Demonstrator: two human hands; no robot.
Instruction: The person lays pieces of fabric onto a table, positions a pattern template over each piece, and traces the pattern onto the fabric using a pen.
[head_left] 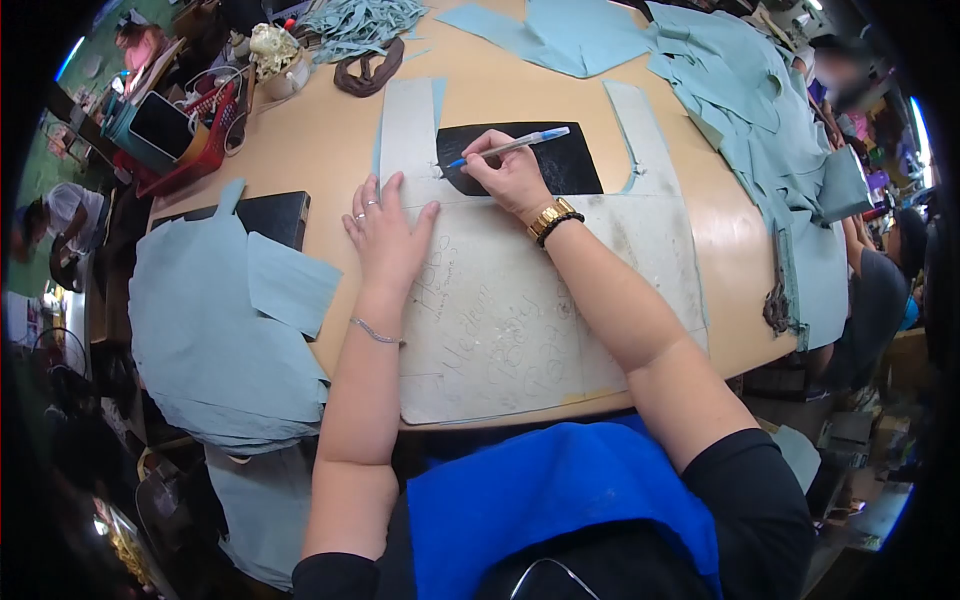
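A pale cardboard pattern with handwriting on it lies over light blue material on the table. My right hand is closed around a blue-capped pen, its tip at the inner edge of the pattern's left strip. Flat on the pattern, near the base of that strip, rests my left hand with its fingers apart. Between the pattern's two upright strips lies a black sheet, partly behind my right hand.
Stacked blue pieces hang over the table's left edge. More blue material is heaped at the right. A red basket, a pot and a dark cord coil stand or lie at the back left. People are around the table.
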